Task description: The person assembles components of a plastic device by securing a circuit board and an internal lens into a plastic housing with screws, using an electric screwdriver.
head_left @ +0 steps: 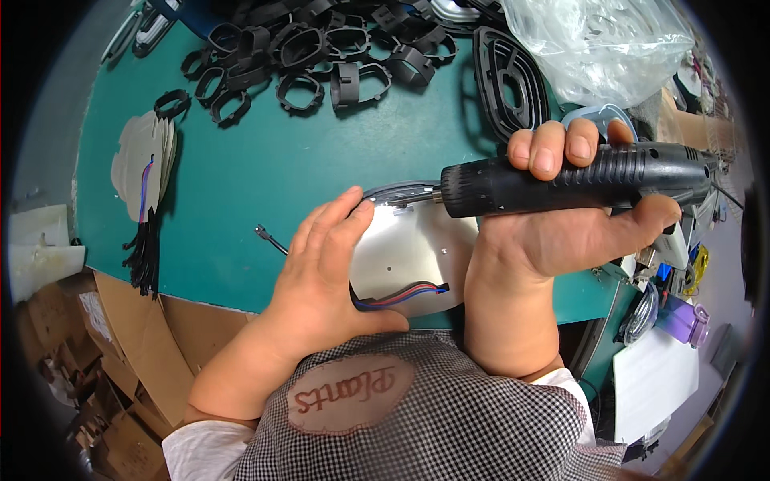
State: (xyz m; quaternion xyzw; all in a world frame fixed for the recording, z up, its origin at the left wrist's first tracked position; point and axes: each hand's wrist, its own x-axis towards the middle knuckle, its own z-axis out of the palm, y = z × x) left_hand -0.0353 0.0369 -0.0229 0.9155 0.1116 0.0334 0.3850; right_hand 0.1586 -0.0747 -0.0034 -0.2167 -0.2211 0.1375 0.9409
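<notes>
My right hand (561, 236) is wrapped round a black electric screwdriver (481, 187), held sideways with its tip pointing left. The bit meets the far edge of a shiny metal plate (413, 248), where a dark rim with a clear part shows. At the plate's left side, my left hand (317, 260) grips it, fingers near the far edge and thumb along the near one. Red, blue and black wires (401, 295) run across the near part of the plate. A small black connector (261, 231) on a lead sticks out left of my left hand.
Several black plastic rings (301, 92) lie piled at the back of the green table (241, 160). A stack of pale plates with wires (132, 164) sits left. Nested black frames (513, 88) and a clear plastic bag (601, 48) are back right. Cardboard boxes (136, 345) stand lower left.
</notes>
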